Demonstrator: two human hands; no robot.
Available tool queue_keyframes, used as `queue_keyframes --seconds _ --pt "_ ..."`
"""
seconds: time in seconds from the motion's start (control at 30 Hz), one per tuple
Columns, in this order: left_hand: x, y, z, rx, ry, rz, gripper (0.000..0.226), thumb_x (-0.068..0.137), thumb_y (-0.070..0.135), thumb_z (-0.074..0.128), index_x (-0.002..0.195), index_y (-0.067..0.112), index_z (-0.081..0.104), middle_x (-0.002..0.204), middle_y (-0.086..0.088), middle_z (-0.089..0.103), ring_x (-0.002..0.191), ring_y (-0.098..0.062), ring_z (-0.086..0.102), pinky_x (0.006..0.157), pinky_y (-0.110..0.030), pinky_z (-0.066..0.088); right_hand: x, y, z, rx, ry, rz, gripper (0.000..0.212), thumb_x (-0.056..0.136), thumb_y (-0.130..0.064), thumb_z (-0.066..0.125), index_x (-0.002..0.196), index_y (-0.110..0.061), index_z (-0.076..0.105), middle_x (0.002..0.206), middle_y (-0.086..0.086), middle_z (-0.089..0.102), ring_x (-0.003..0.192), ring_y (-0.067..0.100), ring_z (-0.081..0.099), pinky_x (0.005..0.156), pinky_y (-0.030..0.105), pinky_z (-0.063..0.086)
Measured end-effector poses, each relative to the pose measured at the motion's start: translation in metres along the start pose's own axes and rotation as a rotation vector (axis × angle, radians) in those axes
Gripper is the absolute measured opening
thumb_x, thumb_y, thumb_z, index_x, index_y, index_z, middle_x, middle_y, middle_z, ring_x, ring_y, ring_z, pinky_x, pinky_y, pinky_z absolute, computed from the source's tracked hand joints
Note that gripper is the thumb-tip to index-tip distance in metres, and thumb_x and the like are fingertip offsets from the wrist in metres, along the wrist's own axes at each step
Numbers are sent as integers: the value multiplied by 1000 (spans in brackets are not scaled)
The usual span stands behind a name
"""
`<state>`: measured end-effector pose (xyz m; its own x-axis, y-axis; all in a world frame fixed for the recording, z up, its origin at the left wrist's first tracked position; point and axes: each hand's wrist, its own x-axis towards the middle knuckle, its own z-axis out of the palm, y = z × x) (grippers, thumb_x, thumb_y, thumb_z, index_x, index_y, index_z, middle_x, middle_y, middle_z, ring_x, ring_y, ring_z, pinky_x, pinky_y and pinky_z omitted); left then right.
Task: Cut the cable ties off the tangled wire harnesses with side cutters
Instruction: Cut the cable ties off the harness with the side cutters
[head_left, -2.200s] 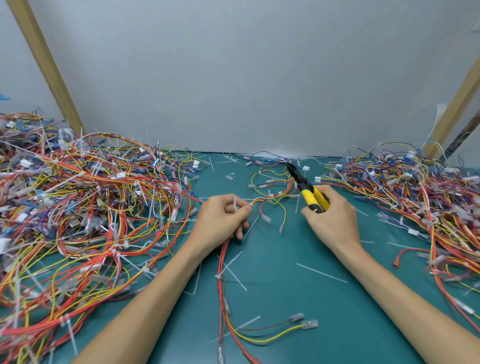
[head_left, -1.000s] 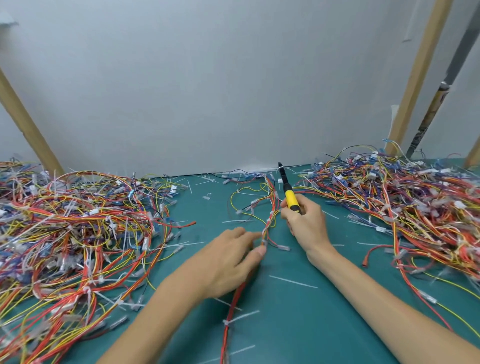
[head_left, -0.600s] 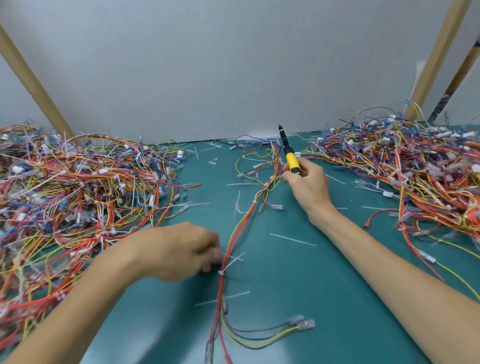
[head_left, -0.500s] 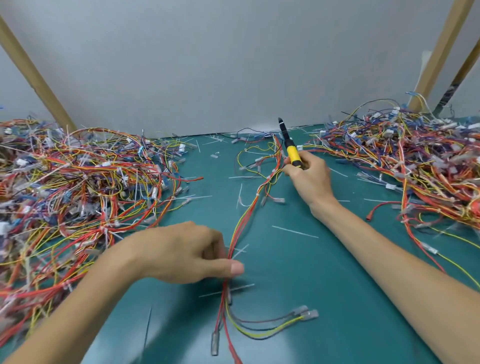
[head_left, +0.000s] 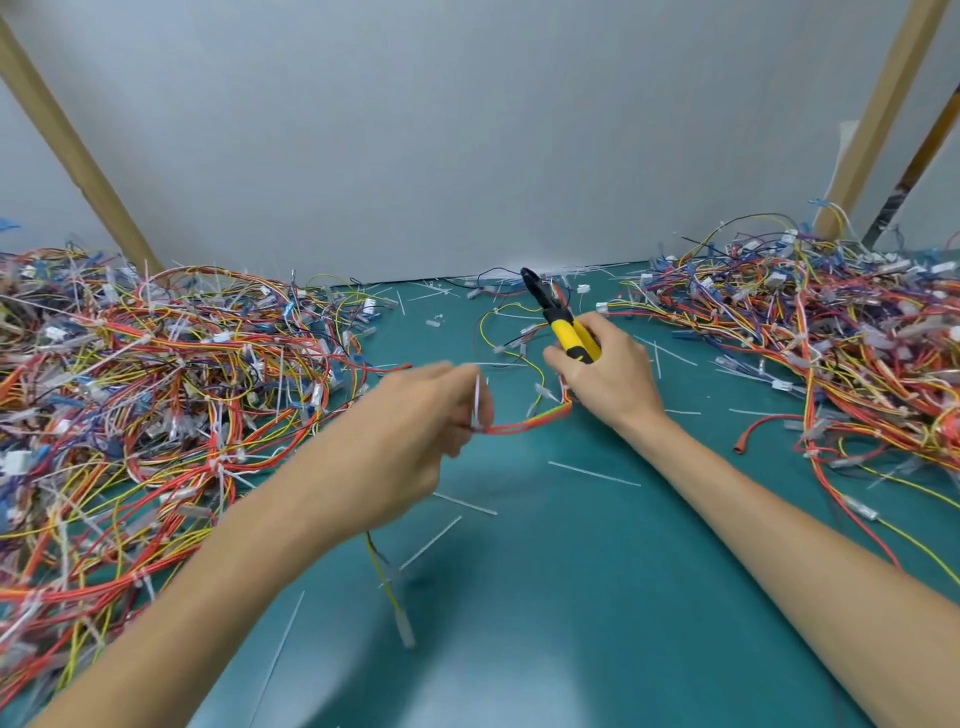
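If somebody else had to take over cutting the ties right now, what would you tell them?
Left hand: grip shut on a harness by its white cable tie, lifted off the mat.
Right hand: grip shut on the side cutters, tip pointing away, not on the tie.
Done: loose cut ties lie on the mat.
Left: cut this tie; big tangled piles sit left and right.

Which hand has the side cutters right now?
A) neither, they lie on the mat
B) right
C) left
B: the right hand grips the yellow handles of the side cutters, black tip pointing away; the left hand pinches a wire harness.
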<state>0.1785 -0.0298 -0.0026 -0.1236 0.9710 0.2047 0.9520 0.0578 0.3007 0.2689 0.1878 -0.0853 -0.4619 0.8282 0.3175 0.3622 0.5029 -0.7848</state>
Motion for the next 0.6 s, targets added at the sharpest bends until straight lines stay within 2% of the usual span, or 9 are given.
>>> queue_keyframes --seconds 0.07,0.1,0.17,0.23,0.27,0.37,0.43,0.53,0.6 --pt "10 3 -16 -85 109 85 26 87 -7 56 97 16 60 82 6 60 78 -6 57 67 -16 43 1 -2 -6 108 -73 6 14 81 -29 69 84 -19 60 74 -1 68 78 22 65 70 33 49" --pt "15 6 -22 -182 152 123 21 89 -3 56 97 15 62 84 4 63 79 -8 59 69 -19 45 2 -3 -9 245 -155 1 8 85 -22 68 84 -17 61 73 -2 69 73 16 68 66 30 51" --pt "25 12 -32 -469 212 191 18 91 3 54 96 18 63 88 9 68 83 -5 63 74 -14 46 -1 -7 -12 567 -418 28 7 92 -8 57 86 -9 59 72 -1 70 65 11 69 56 20 51" --pt "35 14 -33 -696 299 235 21 93 4 55 96 22 64 89 17 70 82 3 64 77 -8 45 -4 -11 -11 801 -724 175 10 94 -9 50 95 -4 58 86 15 72 78 29 72 58 29 56" --pt "42 13 -30 -762 357 222 20 93 5 56 97 23 65 89 19 71 80 5 64 75 -7 45 -5 -12 -11 834 -866 227 15 93 -13 49 96 -4 60 93 21 71 84 36 71 59 33 57" --pt "64 -4 -12 -851 527 63 18 96 6 56 98 20 67 79 17 72 73 5 64 69 -5 44 0 -8 -19 850 -1133 278 23 91 -15 43 91 -10 66 98 24 69 87 40 69 61 35 58" --pt "78 -26 4 -841 564 -74 16 97 8 56 97 18 68 78 12 70 75 -1 63 71 -9 46 5 -3 -24 962 -1147 328 17 83 -13 46 94 -6 56 90 18 69 81 38 70 61 35 57" --pt "92 -59 28 -702 447 -170 12 98 12 56 92 15 67 70 19 63 65 5 53 61 -6 38 8 3 -23 1091 -919 378 20 71 -10 48 89 -7 55 79 15 66 64 26 64 56 29 50" --pt "101 -75 41 -522 382 -128 12 98 10 55 90 13 64 88 12 67 81 -1 57 73 -8 40 10 6 -20 1154 -800 415 20 70 -9 45 87 -8 55 77 16 62 60 23 57 55 28 46"
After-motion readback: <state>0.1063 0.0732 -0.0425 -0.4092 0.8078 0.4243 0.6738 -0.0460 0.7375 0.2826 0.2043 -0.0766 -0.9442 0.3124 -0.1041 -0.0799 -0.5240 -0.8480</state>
